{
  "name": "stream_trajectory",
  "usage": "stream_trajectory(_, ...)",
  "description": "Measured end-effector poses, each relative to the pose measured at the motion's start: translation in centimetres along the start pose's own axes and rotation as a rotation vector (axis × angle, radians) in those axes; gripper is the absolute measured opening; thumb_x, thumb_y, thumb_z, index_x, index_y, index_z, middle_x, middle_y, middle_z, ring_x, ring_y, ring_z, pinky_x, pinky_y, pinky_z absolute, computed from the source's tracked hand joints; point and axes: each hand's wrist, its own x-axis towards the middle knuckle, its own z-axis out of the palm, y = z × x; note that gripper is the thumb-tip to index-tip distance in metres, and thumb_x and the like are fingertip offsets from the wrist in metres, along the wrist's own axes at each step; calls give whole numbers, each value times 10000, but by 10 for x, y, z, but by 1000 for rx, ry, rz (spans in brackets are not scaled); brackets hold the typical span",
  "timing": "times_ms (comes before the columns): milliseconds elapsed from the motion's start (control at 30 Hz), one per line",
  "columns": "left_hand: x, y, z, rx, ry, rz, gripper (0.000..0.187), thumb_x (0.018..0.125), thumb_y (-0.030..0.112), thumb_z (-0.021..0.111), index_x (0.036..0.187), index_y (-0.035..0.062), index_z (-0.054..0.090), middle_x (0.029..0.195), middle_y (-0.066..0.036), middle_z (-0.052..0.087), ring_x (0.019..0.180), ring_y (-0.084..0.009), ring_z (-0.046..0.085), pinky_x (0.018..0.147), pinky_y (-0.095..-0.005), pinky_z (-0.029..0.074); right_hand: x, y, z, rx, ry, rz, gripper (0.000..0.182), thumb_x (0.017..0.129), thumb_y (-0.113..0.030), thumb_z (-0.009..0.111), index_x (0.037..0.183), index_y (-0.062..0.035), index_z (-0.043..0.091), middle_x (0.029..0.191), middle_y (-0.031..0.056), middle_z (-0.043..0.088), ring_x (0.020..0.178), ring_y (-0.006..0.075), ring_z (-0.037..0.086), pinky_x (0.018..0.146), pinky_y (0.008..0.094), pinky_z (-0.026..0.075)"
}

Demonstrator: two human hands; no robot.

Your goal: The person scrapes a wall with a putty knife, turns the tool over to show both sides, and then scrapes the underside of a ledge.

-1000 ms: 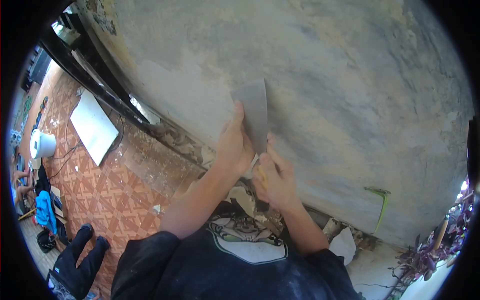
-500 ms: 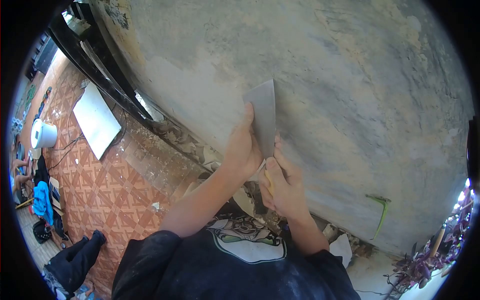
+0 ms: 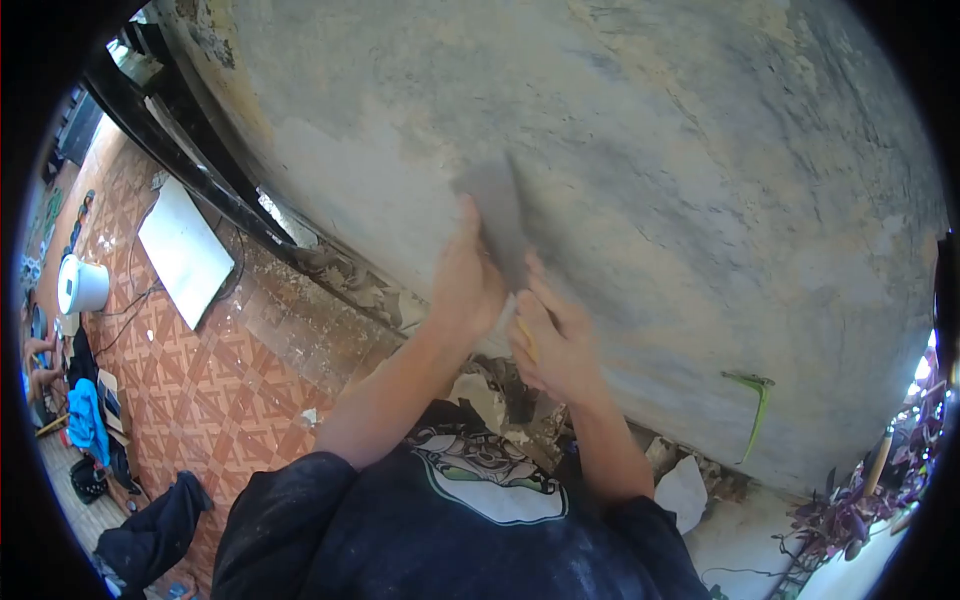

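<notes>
A wide metal scraper (image 3: 492,208), blurred by motion, is held in front of the grey, patchy wall (image 3: 640,220). My right hand (image 3: 556,340) is closed round its yellow handle (image 3: 528,338), with one finger stretched up along the base of the blade. On the other side, my left hand (image 3: 468,280) grips the blade's left edge, thumb on the face and the other fingers mostly hidden behind it. The blade points upward, tilted a little to the left. Whether it touches the wall cannot be made out.
White board (image 3: 186,254) and white bucket (image 3: 82,284) on the patterned tile floor at left; dark cloth (image 3: 155,530) lower left. Broken debris (image 3: 490,395) along the wall's foot. Green strip (image 3: 757,410) on the wall, purple plant (image 3: 860,515) at right. Part of a person (image 3: 40,375) at far left.
Both hands and the scraper have moved left in the view, with the blade leaning further left and now blurred. The grips look the same. The whole view has shifted slightly.
</notes>
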Motion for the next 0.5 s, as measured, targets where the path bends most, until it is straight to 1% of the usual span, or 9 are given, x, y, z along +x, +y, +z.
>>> stream_trajectory(33,5,4,-2,2,-9,-1,360,1020,391,379,1096,52,470,742,-74,464,641,-221,476,649,-383,460,8,-3,4,-28,-23,-14,479,1020,-197,416,1468,-69,304,570,-33,409,399,45,347,361,216,300)
stream_trajectory(133,4,7,-15,19,-69,-5,372,1022,400,365,1102,49,458,750,-69,462,652,-216,476,647,-377,459,-8,-3,4,-44,12,-2,468,1021,-196,413,1463,-75,320,569,-37,407,401,44,345,365,214,299)
stream_trajectory(200,-4,-2,-8,68,-111,-117,373,1021,404,368,1099,48,450,775,-79,482,696,-213,507,667,-380,470,-10,0,5,-22,34,-17,463,1022,-198,410,1460,-72,327,568,-39,406,401,43,347,368,212,301)
stream_trajectory(267,4,8,-17,41,-128,-100,372,1020,405,369,1093,49,453,786,-87,499,706,-218,525,678,-388,477,-10,1,8,5,71,-5,458,1023,-200,408,1456,-69,334,567,-40,405,402,42,349,370,209,302)
stream_trajectory(333,9,9,-21,22,-153,-84,372,1019,406,371,1088,50,456,797,-94,516,716,-222,542,688,-397,484,-5,-2,16,-2,37,-21,447,1024,-204,401,1442,-54,353,567,-40,406,404,39,356,374,203,301)
stream_trajectory(433,6,5,-16,64,-205,-63,369,1019,408,366,1081,58,466,831,-107,545,718,-241,563,694,-413,489,-15,3,1,-2,32,-16,442,1025,-206,399,1435,-44,364,568,-41,400,405,37,363,373,201,300)
stream_trajectory(500,5,6,-3,-45,-33,-21,395,1017,417,364,1121,49,468,846,-104,550,687,-251,555,690,-420,489,0,-3,6,-25,-1,-47,439,1026,-206,398,1433,-43,368,567,-42,396,408,37,360,372,202,298)
